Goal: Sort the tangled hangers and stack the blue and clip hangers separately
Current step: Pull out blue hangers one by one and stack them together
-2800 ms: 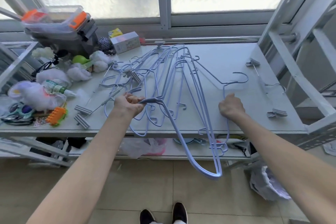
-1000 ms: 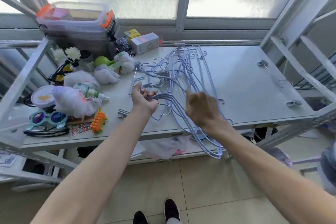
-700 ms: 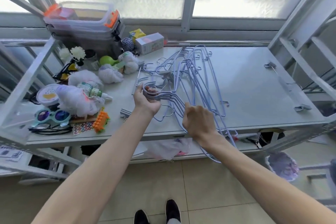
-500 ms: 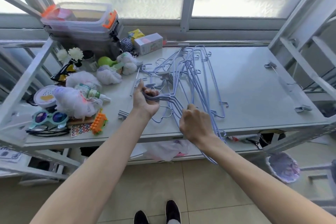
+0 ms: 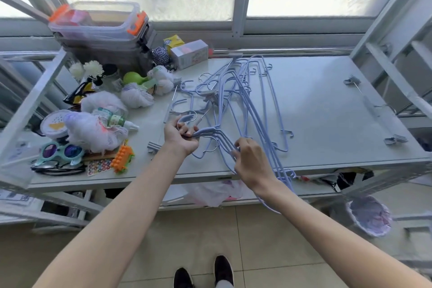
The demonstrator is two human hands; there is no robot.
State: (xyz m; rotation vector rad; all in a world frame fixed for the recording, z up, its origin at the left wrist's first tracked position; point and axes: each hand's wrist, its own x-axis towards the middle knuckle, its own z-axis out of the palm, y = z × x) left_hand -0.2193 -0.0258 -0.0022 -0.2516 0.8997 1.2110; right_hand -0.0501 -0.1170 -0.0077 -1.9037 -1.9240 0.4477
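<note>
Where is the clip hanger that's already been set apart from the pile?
In the head view, the clip hanger lies alone along the table's right side, clear of the tangled blue hangers at the centre.

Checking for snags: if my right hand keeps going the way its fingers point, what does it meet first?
Probably the blue hangers: the right hand points up-left, fingertips already among their wires; depth is unclear.
</note>
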